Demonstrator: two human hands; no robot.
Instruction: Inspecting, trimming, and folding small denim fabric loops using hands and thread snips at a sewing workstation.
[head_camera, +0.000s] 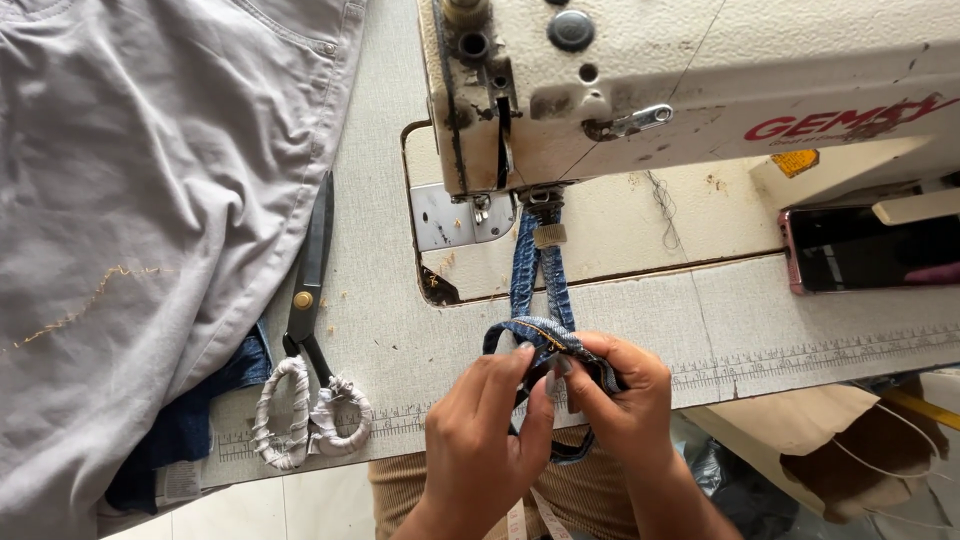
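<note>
- Both hands low in the middle of the view, close together, at the near edge of the sewing table (760, 330).
- Left hand (485, 425) pinching the folded end of a narrow blue denim strip (540, 290) between thumb and fingers.
- Right hand (620, 395) pinching the same fold from the other side, fingers curled over it, fingertips almost touching the left ones.
- Strip running straight away from the hands, up toward the needle end of the cream sewing machine (700, 80).
- Long line of the strip pointing from the hands to the machine, not sideways.
- Far end tucked under the presser foot (545, 205), near end folded into a loop right in the fingers.
- Both hands about as near to the fold; right one a bit closer to the machine.
- Black scissors (310, 290) with cloth-wrapped handles lying to the left, well apart from the hands.
- Big grey garment (130, 200) spread over the left side of the table.
- Phone (860, 250) resting far right, beside the machine.
</note>
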